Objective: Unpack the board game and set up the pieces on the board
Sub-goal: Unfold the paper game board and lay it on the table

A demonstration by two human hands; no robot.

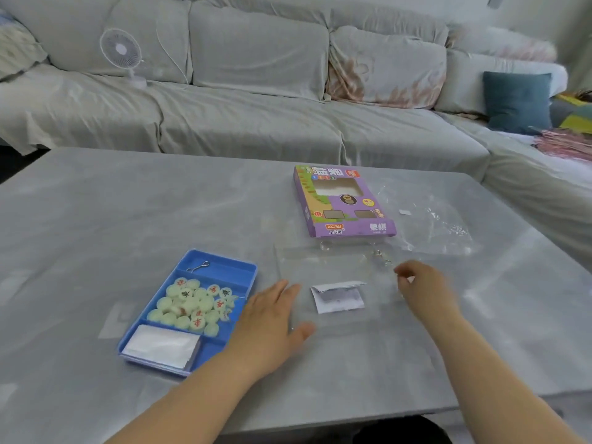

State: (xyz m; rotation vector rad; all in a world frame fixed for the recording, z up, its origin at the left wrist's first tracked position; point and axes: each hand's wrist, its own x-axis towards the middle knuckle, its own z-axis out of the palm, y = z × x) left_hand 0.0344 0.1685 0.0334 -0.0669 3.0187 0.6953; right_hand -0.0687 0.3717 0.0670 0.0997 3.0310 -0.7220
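Note:
A blue tray [221, 270] lies at the near left of the grey table; its middle compartment holds several pale round pieces [192, 306] with red and black characters, its near compartment a folded white sheet [161, 346]. The purple game box [342, 203] lies further back. A clear plastic sheet [323, 261] with a folded white paper [338, 298] under or in it lies between my hands. My left hand [272, 318] rests flat on the sheet's left side, fingers apart. At the sheet's right edge, the fingers of my right hand [423, 290] are pinched; I cannot tell what they hold.
A crumpled clear plastic bag [432, 219] lies right of the box. A small metal hook [198, 266] sits in the tray's far compartment. Behind the table [128, 203] stands a grey covered sofa with a small white fan [121, 52] and a teal cushion [517, 102].

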